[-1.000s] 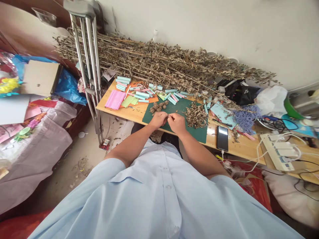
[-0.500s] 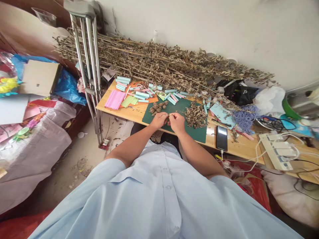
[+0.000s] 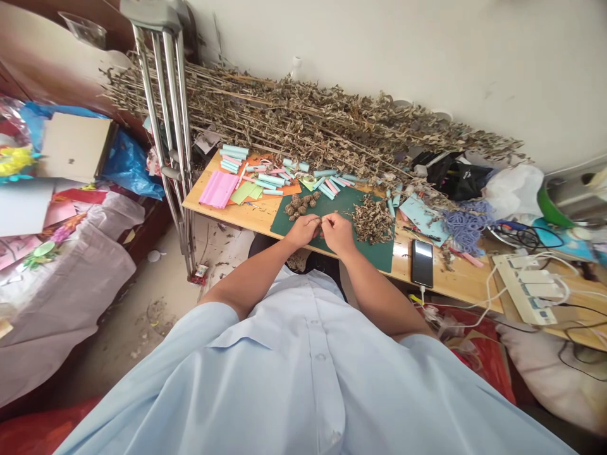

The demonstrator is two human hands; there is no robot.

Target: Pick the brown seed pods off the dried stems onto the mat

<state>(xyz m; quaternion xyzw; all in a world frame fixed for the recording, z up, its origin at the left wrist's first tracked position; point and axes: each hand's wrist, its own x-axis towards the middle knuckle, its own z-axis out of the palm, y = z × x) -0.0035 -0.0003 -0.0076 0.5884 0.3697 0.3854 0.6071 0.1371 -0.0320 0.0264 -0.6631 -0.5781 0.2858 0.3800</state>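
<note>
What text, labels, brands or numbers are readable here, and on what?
None can be read.
Black bag: small white marking, too small and blurred to read.
Tan box: small dark mark, too small to tell whether it is a word or a logo.
Phone: no legible text on the screen.
</note>
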